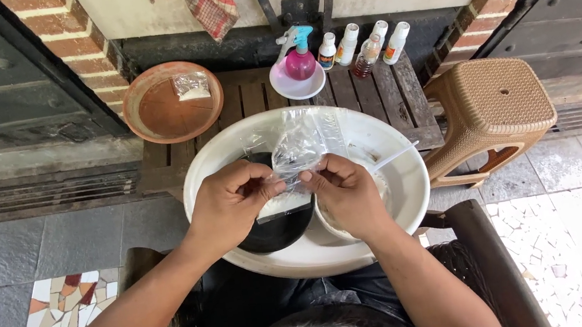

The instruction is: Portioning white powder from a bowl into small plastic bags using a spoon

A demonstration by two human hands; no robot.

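- I see both hands raised over a wide white basin (406, 194). The left hand (226, 205) and the right hand (346, 193) each pinch, thumb against fingers, the lower part of a clear plastic bag (300, 144).
- The bag stands up between the two hands, its crumpled top rising above the fingertips. A white strip (285, 205) along its lower edge sits just under the thumbs; I cannot tell whether that is contents or a seal.
- Directly beneath the left hand lies a black bowl (277, 232), inside the basin. Under the right hand a lighter bowl (332, 229) is mostly covered by that hand; its contents are not readable.
- A thin white stick (397, 155) pokes out past the right hand; its lower end is hidden.
- Beyond the basin, a slatted wooden counter (372, 98) carries a terracotta dish (169, 104) holding a small clear packet (191, 85), a pink spray bottle (299, 57) standing in a small white bowl (296, 87), and a row of small white-capped bottles (365, 47).
- A brown woven plastic stool (496, 112) stands to the right.
- Floor is grey stone tile (35, 247) with mosaic patches; brick pillars and a checked cloth (208, 0) are cut off at the upper edge.
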